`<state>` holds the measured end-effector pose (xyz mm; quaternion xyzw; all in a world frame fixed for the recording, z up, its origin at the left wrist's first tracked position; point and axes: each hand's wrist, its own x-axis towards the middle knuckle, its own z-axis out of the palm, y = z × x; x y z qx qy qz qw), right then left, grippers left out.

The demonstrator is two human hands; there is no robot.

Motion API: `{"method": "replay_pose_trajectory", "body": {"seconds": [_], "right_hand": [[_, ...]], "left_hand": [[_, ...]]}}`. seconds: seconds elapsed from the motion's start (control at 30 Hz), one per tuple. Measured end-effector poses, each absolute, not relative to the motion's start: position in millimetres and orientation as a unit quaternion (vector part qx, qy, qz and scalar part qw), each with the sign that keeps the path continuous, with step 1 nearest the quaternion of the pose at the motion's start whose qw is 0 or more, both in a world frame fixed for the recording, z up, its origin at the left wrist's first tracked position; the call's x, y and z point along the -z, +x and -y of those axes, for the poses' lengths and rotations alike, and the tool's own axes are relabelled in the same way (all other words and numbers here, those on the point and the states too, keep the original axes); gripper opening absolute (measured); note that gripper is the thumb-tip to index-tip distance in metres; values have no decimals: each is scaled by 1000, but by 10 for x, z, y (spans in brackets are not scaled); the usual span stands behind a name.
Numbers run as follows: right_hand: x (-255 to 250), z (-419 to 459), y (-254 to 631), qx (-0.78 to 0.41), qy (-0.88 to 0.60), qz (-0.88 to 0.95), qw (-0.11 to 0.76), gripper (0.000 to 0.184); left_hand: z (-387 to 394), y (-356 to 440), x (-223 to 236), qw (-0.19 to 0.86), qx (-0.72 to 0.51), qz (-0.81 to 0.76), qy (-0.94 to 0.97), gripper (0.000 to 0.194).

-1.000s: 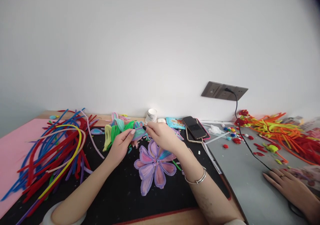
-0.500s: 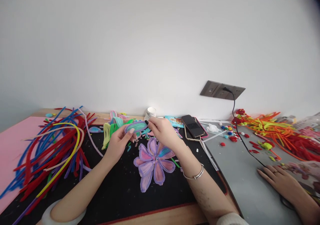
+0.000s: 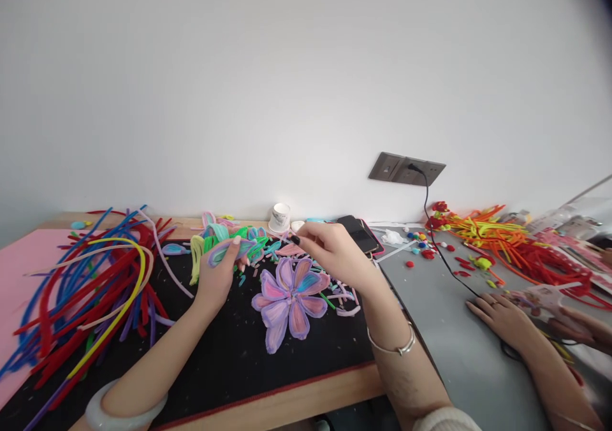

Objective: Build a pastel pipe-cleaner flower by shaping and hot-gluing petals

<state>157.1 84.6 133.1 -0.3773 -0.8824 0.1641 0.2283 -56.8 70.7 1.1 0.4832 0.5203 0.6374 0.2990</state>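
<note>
My left hand [image 3: 218, 277] pinches a pipe-cleaner petal [image 3: 228, 251], teal and blue inside with a purple rim, between thumb and fingers. To its right, my right hand [image 3: 329, 249] is apart from the petal, thumb and index fingertips pressed together over scattered offcuts. Whatever lies between those fingertips is too small to make out. Below both hands, a purple and pink pipe-cleaner flower [image 3: 291, 300] lies on the black mat [image 3: 215, 373]. Behind my left hand is a bundle of green pipe cleaners [image 3: 239, 233]. A loose blue petal [image 3: 174, 249] rests to the left.
Many loose pipe cleaners [image 3: 95, 284] spread over the left side. A paper cup [image 3: 280, 217] and a phone [image 3: 357, 233] stand near the wall. At right, another person's hand [image 3: 502, 319] rests on the grey table [image 3: 444, 329] beside a black cable [image 3: 430, 227], pom-poms and orange pipe cleaners.
My right hand has come off the petal and moved right. My left hand keeps the petal, now tilted and lower left. The view has turned slightly right, showing more of the other person.
</note>
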Motion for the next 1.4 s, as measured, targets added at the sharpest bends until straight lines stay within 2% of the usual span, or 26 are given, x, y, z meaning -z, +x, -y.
{"method": "replay_pose_trajectory", "body": {"seconds": [0.1,0.23,0.5,0.87,1.4], "right_hand": [[-1186,-784,1737,-135,-460,860,175,11],[-776,-779,1866,-72,-530,839,94,17],[-342,-717,1851,0,-563,819,115,22],[-331,-776,1781,-25,-555,824,108,16],[-465,-775,1617,27,-549,834,50,16]], "left_hand": [[-723,-576,12,300,-659,-520,453,34],[-726,-570,6,308,-662,-516,448,36],[-706,-555,-32,314,-661,-514,447,36],[-729,-554,-20,312,-657,-520,448,37],[-725,-559,-18,316,-654,-510,461,37]]}}
